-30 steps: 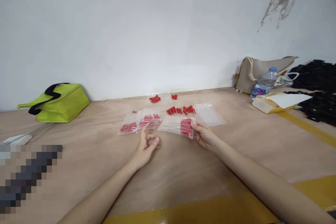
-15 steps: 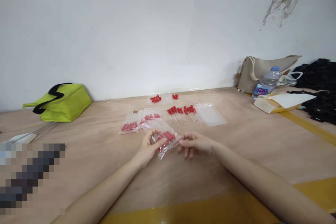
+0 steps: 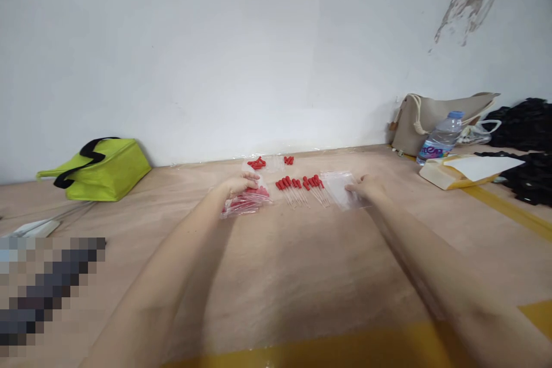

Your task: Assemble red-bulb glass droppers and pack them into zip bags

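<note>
My left hand (image 3: 240, 184) is over the pile of clear zip bags, its fingers closed on a filled bag of red-bulbed droppers (image 3: 245, 202). The bags overlap, so I cannot separate them clearly. On the right, my right hand (image 3: 370, 186) has its thumb on an empty clear zip bag (image 3: 336, 184), with the fingers at the bag's right edge; the bag lies nearly flat. Between my hands lie loose droppers (image 3: 290, 184) with red bulbs and thin clear stems, in two groups, bulbs pointing away from me.
Red bulbs (image 3: 257, 163) and a smaller red cluster (image 3: 288, 160) lie near the wall. A lime-green bag (image 3: 114, 169) stands left. At right are a beige bag (image 3: 407, 123), a water bottle (image 3: 440, 141), an open envelope (image 3: 446, 172) and black material (image 3: 524, 126).
My left hand has moved away from me, bringing the filled bag onto the others. The right hand has let go of that bag and moved right to the empty zip bag.
</note>
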Action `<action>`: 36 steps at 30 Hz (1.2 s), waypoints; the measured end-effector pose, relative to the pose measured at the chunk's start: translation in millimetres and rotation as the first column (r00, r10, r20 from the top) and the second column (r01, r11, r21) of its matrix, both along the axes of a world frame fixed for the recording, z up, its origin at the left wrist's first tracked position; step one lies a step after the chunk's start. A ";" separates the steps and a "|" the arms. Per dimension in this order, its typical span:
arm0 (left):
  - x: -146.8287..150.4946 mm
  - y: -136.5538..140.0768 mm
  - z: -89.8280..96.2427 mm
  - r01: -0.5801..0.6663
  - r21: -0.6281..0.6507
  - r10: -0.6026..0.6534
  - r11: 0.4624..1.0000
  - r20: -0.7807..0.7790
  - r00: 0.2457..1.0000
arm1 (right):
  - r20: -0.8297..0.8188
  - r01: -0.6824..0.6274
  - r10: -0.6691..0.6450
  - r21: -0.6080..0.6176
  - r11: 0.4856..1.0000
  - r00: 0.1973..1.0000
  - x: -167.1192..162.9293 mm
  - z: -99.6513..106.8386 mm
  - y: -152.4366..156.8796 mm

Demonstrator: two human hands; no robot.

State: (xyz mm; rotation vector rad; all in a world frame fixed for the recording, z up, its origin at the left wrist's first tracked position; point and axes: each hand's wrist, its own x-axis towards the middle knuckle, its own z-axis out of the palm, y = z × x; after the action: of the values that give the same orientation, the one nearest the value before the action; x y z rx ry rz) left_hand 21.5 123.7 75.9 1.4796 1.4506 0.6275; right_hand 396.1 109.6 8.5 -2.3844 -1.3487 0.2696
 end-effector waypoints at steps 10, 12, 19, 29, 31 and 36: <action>15.3 4.6 1.6 0.021 0.135 0.052 0.991 -0.519 0.853 | -0.157 -0.010 0.018 0.052 0.999 0.987 8.0 -15.1 11.3; 18.1 -0.4 1.1 0.026 0.228 0.111 0.973 -0.567 0.817 | -0.203 0.019 -0.007 0.056 0.998 0.979 7.6 -17.7 12.9; 26.0 -51.7 -17.0 0.215 0.717 0.281 0.663 -0.504 0.817 | -0.284 0.061 -0.011 0.167 0.984 0.959 5.0 -15.0 5.5; 60.2 -125.6 -60.3 0.122 0.370 -0.198 0.921 0.175 0.964 | -0.728 -0.095 0.565 0.578 0.811 0.388 -60.6 24.6 -73.3; 71.1 -126.8 -61.3 0.063 0.071 -0.088 0.995 0.428 0.900 | -0.762 -0.073 0.593 0.597 0.799 0.260 -89.8 17.0 -94.1; 56.1 -118.8 -52.0 0.091 -0.005 -0.075 0.996 0.511 0.856 | -0.774 -0.406 0.609 0.507 0.760 0.172 -131.2 -6.2 -121.6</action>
State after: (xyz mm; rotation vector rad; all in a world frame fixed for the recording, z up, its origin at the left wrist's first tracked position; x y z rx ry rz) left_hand 77.6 4.9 23.9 1.2200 0.9709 0.8647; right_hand 264.9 -12.0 2.2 -1.0221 -1.3592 1.3812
